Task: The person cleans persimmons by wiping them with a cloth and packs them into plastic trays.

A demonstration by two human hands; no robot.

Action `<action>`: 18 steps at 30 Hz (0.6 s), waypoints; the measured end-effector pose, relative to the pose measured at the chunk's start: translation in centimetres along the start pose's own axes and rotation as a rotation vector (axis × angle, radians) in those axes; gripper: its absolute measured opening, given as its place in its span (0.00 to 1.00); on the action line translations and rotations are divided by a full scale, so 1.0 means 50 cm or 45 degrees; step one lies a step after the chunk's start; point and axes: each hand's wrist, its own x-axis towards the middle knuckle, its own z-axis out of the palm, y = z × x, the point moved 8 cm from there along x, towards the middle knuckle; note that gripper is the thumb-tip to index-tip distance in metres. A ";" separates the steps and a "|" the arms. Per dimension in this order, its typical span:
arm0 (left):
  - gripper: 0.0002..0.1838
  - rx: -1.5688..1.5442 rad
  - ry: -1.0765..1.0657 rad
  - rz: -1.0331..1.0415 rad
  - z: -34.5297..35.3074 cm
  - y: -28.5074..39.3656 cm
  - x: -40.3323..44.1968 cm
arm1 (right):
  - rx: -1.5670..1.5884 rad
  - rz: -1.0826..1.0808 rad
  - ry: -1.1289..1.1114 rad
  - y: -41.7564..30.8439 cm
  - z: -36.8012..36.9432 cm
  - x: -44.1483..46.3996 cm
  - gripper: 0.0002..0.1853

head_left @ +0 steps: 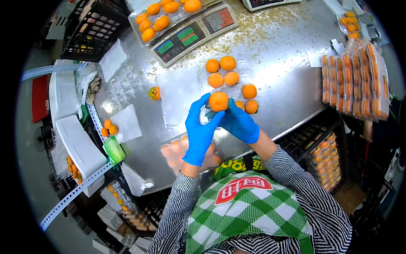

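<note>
Blue-gloved left hand [198, 129] and right hand [240, 124], fingers clamped on 1 orange fruit [218, 101], over a clear tray [232, 91], near the worktop's [292, 80] front edge

The blue-gloved left hand [198, 131] and right hand [240, 123] hold one orange fruit [218, 101] between their fingertips, at the near part of a clear tray [234, 90]; the tray, partly filled with similar fruit [228, 63], rests on a metal table [287, 82]; a digital scale [198, 34] stands beyond; packed trays [355, 80] are stacked at the right.
</note>
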 end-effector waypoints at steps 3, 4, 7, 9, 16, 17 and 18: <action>0.28 0.057 0.025 -0.025 -0.017 0.009 -0.006 | -0.075 -0.111 0.156 0.005 -0.015 0.011 0.28; 0.28 0.082 0.031 -0.034 -0.022 0.012 -0.008 | -0.106 -0.170 0.229 0.001 -0.017 0.011 0.27; 0.22 0.045 0.051 -0.034 -0.038 0.007 -0.017 | -0.076 -0.252 0.227 -0.021 0.016 0.005 0.25; 0.19 -0.169 0.082 -0.208 -0.062 -0.014 -0.021 | 0.007 -0.211 0.211 -0.010 0.019 0.001 0.23; 0.23 -0.236 0.060 -0.234 -0.113 -0.006 -0.061 | 0.192 -0.015 0.115 0.058 0.048 0.014 0.23; 0.25 -0.226 0.036 -0.209 -0.112 -0.001 -0.068 | 0.192 0.014 0.079 0.068 0.058 0.013 0.24; 0.26 -0.269 0.024 -0.232 -0.111 -0.004 -0.076 | 0.189 0.042 0.044 0.078 0.069 0.013 0.24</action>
